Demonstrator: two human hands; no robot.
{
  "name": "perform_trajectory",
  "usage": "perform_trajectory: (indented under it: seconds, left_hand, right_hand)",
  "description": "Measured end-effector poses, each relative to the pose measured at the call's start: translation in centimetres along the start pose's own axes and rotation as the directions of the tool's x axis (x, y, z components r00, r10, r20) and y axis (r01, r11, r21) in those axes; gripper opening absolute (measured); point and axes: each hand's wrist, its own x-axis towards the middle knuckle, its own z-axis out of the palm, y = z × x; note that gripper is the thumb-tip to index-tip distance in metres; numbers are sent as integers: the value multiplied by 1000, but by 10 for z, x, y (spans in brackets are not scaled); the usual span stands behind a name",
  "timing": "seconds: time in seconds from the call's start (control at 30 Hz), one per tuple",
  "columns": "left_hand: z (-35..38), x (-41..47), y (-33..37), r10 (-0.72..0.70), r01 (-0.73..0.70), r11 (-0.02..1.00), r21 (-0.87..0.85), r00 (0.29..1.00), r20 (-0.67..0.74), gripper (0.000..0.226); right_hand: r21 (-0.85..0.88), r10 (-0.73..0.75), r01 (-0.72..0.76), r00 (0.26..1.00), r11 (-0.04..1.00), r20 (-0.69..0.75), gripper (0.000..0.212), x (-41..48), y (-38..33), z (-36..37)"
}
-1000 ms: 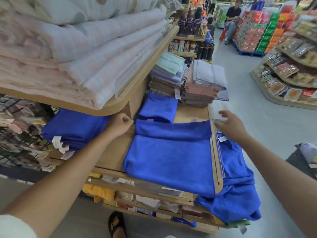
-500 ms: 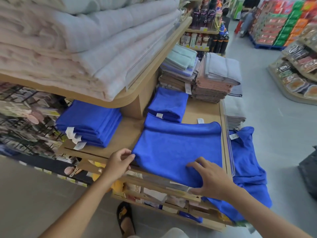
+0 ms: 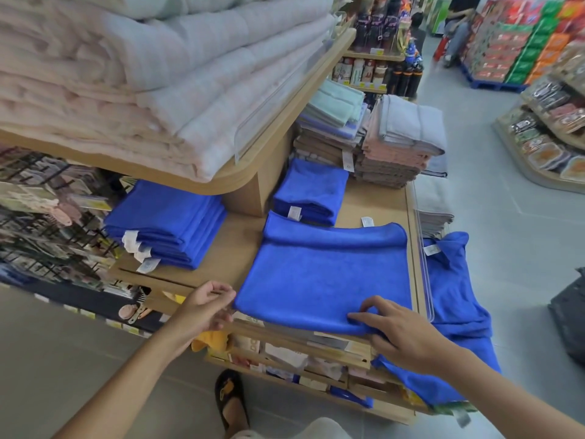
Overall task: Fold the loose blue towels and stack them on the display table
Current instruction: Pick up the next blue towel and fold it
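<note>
Blue towel (image 3: 323, 277) spread flat on counter (image 3: 234, 248), long axis left-right. Right hand (image 3: 402, 335) fingers pinching near-right hem; left hand (image 3: 202, 308) fingers curled at near-left corner, grip unclear.

I count two hands, the left hand (image 3: 207, 307) at lower centre and the right hand (image 3: 400, 332) at lower right. Blue towels: one stack (image 3: 164, 223) at centre left, one small folded pile (image 3: 308, 191) in the middle, one spread towel (image 3: 326, 277), one loose heap (image 3: 456, 302) at right.
</note>
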Motion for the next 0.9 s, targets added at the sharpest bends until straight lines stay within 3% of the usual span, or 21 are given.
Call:
perform_trajectory:
  seconds: [0.07,0.2,0.3,0.37,0.43,0.5,0.53,0.6,0.7,0.77,0.9]
  left_hand:
    - [1,-4,-6,21,-27,981,193,999,33,26]
    - [7,-1,-4,222,-160,885,438,971,-93,17]
    - [13,15,21,369,-266,811,521,924,-102,16]
    - [21,36,44,413,-302,767,566,908,-76,17]
    - [28,64,65,438,-313,750,583,895,-83,20]
    - [35,93,81,442,-305,757,578,890,-110,27]
    - [39,107,86,430,-294,767,570,895,-117,31]
    - [47,131,93,380,-249,797,551,915,-136,40]
    - [57,155,94,299,-177,832,526,941,-158,44]
    - [59,164,93,264,-153,846,510,953,-151,41]
    - [56,171,100,294,-201,872,446,944,-152,21]
  right_hand:
    - [20,18,-19,999,1000,35,54,-2,-2,-3]
    - [209,64,-73,997,975,47,54,10,0,-15]
    - [326,247,-198,962,924,-116,14,38,16,-30]
    - [432,438,-315,871,845,-223,16,64,39,-46]
    - [587,624,-421,758,691,-191,35,89,61,-67]
    - [585,722,-522,670,621,-169,46,112,79,-85]
    - [551,751,-574,641,605,-158,44,122,86,-90]
    - [534,808,-655,580,535,-99,20,137,93,-96]
    - [573,823,-680,568,456,19,24,147,99,-96]
    - [622,836,-663,548,416,25,8,147,106,-96]
    - [819,810,-522,572,238,129,40,142,115,-105]
